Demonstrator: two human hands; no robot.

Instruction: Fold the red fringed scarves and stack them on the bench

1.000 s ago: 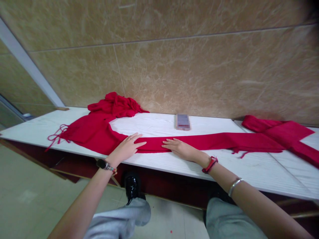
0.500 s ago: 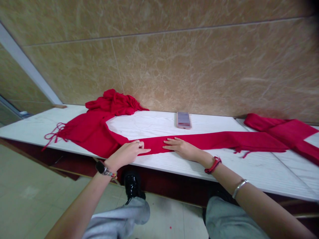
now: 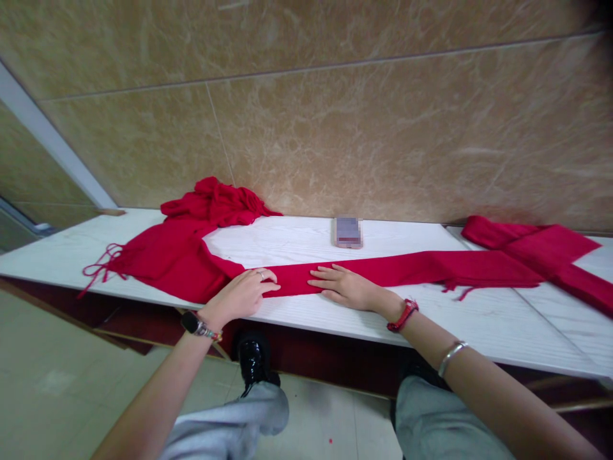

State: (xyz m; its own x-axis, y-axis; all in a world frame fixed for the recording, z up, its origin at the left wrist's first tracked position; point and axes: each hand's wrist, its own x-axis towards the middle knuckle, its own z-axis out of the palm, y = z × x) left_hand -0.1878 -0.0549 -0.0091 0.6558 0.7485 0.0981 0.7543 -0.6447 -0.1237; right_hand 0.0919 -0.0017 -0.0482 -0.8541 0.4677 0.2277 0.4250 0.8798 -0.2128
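Observation:
A long red scarf (image 3: 412,268) lies folded lengthwise across a white wooden shelf (image 3: 335,316). Its fringed end spreads at the left and another bunch is heaped against the wall. My left hand (image 3: 244,292) rests on the scarf's folded strip with the fingers curled, pinching its near edge. My right hand (image 3: 342,286) lies flat on the strip a little to the right, fingers stretched out and pointing left. A watch sits on my left wrist; a red band and a silver bangle are on my right arm.
A small pink phone (image 3: 348,232) lies on the shelf near the marble wall (image 3: 335,128), just behind the scarf. More red cloth (image 3: 536,246) is piled at the right end. Below the shelf edge are my knees and a black shoe (image 3: 253,361).
My left hand's fingers went from flat and spread to curled on the scarf's edge. My right hand stayed flat on the strip. The view shifted slightly.

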